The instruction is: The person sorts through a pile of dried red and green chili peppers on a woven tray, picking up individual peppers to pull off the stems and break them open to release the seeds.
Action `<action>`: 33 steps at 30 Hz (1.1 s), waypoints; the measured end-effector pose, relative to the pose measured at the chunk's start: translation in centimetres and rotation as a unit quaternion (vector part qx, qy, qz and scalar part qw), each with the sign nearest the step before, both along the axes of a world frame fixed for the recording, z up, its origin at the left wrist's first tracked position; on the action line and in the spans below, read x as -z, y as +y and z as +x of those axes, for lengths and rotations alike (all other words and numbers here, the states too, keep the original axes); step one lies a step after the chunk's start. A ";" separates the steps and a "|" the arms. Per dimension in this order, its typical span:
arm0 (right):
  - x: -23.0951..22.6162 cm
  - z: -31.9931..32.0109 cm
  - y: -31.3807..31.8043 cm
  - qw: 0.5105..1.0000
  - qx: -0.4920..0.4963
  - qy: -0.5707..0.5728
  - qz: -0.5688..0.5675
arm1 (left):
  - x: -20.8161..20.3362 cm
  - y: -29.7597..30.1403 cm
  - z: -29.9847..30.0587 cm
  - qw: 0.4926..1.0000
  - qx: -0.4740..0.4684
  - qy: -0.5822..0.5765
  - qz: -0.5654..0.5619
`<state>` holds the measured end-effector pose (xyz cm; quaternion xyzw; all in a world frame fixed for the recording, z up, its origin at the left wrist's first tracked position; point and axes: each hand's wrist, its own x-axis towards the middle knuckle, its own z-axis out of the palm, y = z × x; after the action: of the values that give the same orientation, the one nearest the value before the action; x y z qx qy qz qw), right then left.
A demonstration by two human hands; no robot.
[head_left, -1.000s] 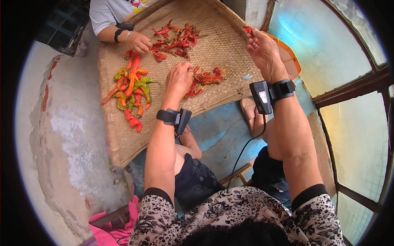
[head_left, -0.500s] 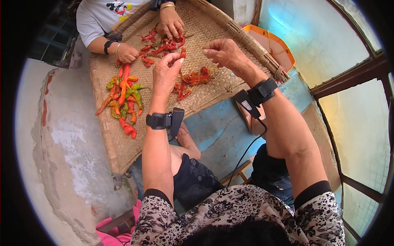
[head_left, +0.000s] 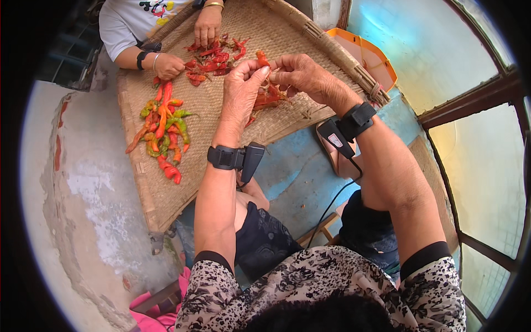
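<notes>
My left hand (head_left: 239, 97) pinches a red chili pepper (head_left: 262, 57) between thumb and fingers, its orange-red end standing up above the grip. Close against it, my right hand (head_left: 310, 80) has its fingers closed at the left thumb; what they hold is hidden. Both hands hover over the near right part of a woven tray (head_left: 199, 160). Below them lie wrinkled red chilies (head_left: 268, 96), partly covered by my hands. Another pile of shrivelled red chilies (head_left: 217, 60) sits farther off, and fresher red, orange and green chilies (head_left: 164, 119) are heaped at the left.
Across the tray, a co-worker's hands (head_left: 168, 66) touch the far chilies. A raised bundled rim (head_left: 345, 63) borders the tray's right side, with an orange-edged container (head_left: 381, 61) beyond it. A plastered wall (head_left: 94, 182) stands left; framed window panes (head_left: 481, 171) stand right.
My left hand has moved right with the chili pepper and now meets my right hand, which was apart before. The co-worker's upper hand has shifted left over the far pile.
</notes>
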<state>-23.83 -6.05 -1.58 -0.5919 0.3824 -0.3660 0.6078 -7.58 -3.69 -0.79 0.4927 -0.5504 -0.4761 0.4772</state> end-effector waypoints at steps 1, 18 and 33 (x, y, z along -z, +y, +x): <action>-0.3 -0.1 0.1 1.000 -0.008 -0.012 0.005 | 0.0 0.0 -0.2 1.000 -0.010 -0.018 -0.012; 0.3 -5.6 -3.6 0.723 0.404 -0.500 0.255 | 2.6 1.5 3.9 0.819 0.080 -0.532 -0.201; 0.3 2.8 0.1 0.998 0.022 0.059 -0.020 | 1.0 0.7 5.6 0.992 0.031 -0.122 0.013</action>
<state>-21.07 -5.91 -1.91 -0.6163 0.4231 -0.3513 0.5637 -1.97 -3.00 -1.82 0.5359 -0.6131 -0.4344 0.3849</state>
